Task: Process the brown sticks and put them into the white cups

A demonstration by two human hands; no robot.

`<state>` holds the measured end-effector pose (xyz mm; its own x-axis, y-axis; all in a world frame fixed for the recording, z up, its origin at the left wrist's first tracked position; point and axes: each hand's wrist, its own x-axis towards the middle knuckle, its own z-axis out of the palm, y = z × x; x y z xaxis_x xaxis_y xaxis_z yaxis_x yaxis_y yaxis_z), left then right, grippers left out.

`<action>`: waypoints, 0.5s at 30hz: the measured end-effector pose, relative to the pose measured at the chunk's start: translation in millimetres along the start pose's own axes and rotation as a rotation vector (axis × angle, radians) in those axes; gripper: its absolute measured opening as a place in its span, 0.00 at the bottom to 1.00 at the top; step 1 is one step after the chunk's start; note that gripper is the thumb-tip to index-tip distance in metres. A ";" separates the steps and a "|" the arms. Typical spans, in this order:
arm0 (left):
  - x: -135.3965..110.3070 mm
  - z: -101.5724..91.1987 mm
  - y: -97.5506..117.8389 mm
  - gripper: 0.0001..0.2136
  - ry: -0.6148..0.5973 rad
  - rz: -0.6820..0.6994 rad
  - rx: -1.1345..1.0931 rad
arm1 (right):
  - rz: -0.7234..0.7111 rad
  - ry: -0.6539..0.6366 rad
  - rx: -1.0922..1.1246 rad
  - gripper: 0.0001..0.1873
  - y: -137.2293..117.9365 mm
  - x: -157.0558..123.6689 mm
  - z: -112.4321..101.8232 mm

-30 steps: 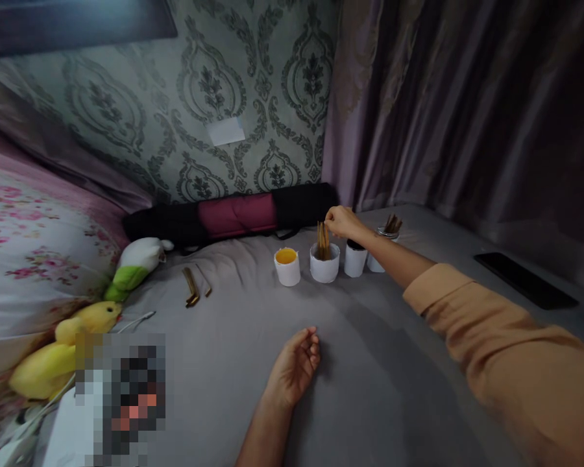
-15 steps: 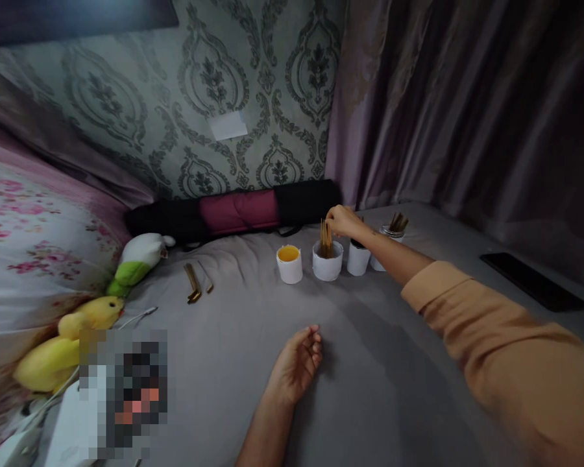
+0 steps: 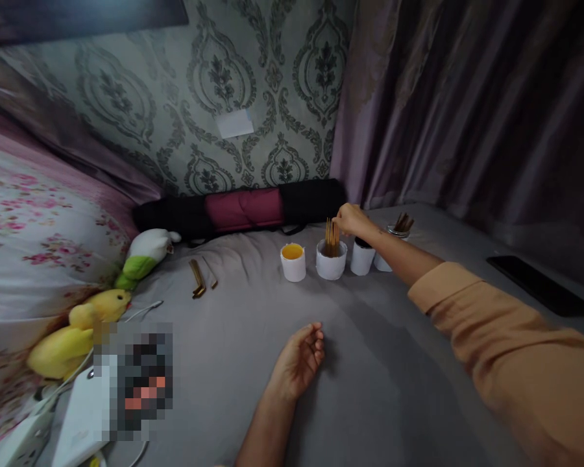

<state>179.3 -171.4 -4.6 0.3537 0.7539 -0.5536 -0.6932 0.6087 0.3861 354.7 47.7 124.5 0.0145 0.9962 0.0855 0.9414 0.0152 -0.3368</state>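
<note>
My right hand (image 3: 353,220) reaches over a wide white cup (image 3: 331,267), its fingertips pinched at the top of the thin golden sticks (image 3: 331,239) that stand upright in it. How many sticks the fingers hold is hidden. Left of this cup stands a white cup (image 3: 293,266) with a yellow-orange inside. To its right is a white cup with a dark top (image 3: 363,258). My left hand (image 3: 300,360) rests on the grey sheet, palm turned up, fingers loosely curled together with nothing visible in them.
Partly behind my right forearm, a white jar (image 3: 383,261) holds brown sticks (image 3: 403,223). Several bent golden pieces (image 3: 198,280) lie on the left. Plush toys (image 3: 61,344), a white cable (image 3: 146,310) and a white box (image 3: 85,408) are further left. A black-and-maroon roll (image 3: 243,209) lies along the wall; a dark flat object (image 3: 540,285) lies right.
The view has shifted slightly, so most things appear a little further right. My right hand stays at the sticks in the wide cup, and my left hand rests in the same place.
</note>
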 end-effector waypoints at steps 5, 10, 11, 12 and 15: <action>0.4 -2.7 -0.8 0.07 -0.024 0.008 -0.007 | 0.009 -0.007 0.018 0.16 -2.1 -1.3 -0.4; 1.6 -4.9 -0.9 0.08 -0.039 0.006 -0.015 | 0.003 -0.007 0.027 0.16 -1.5 0.4 1.1; 1.7 -4.7 -0.8 0.08 -0.040 0.003 -0.016 | 0.007 -0.010 0.033 0.16 -1.0 1.3 2.0; 1.7 -4.3 -0.6 0.08 -0.040 -0.001 -0.017 | 0.013 -0.014 0.039 0.16 -0.5 2.4 3.1; 1.1 -2.5 0.0 0.07 -0.029 -0.001 -0.019 | 0.030 0.019 0.078 0.15 1.4 7.0 7.5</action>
<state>178.1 -171.2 -7.0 0.3722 0.7605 -0.5320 -0.7048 0.6046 0.3711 353.6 55.3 117.5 0.0491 0.9945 0.0920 0.9115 -0.0069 -0.4113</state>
